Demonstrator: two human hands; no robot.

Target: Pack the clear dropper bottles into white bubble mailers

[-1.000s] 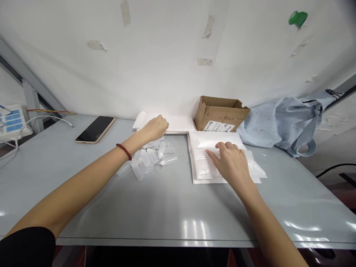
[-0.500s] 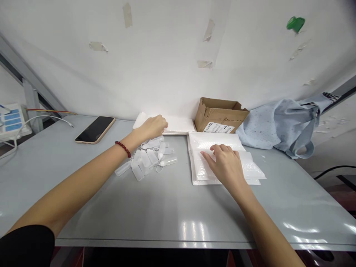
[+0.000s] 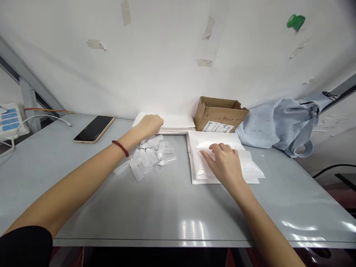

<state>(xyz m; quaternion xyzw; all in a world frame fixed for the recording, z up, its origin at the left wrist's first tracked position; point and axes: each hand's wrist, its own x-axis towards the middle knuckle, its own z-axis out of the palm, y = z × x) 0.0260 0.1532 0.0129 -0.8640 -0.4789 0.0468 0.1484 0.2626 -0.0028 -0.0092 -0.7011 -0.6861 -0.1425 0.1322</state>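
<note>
My left hand [image 3: 150, 125] is closed at the front edge of a white paper stack [image 3: 178, 122] against the wall, its fingers curled down and partly hidden. Left of the hand, the stack's top sheet [image 3: 138, 119] bends upward, pinched in the fingers as far as I can see. In front of that wrist lies a loose heap of small translucent plastic tags or tubes with cords [image 3: 144, 159]. On the right, my right hand [image 3: 226, 163] rests on white bubble mailers [image 3: 203, 172], thumb apart from the bent fingers, holding nothing.
A smartphone [image 3: 94, 129] lies at the left, near a white cable [image 3: 41, 116] and a power strip [image 3: 11, 120]. Behind the mailers stands an open cardboard box [image 3: 219, 115]. A light blue cloth bag [image 3: 278, 122] slumps at the right. The wall backs the grey table [image 3: 133, 215].
My left hand has shifted slightly left along the paper stack, its knuckles turning. The right hand stays on the mailers; the whole view has tilted a little.
</note>
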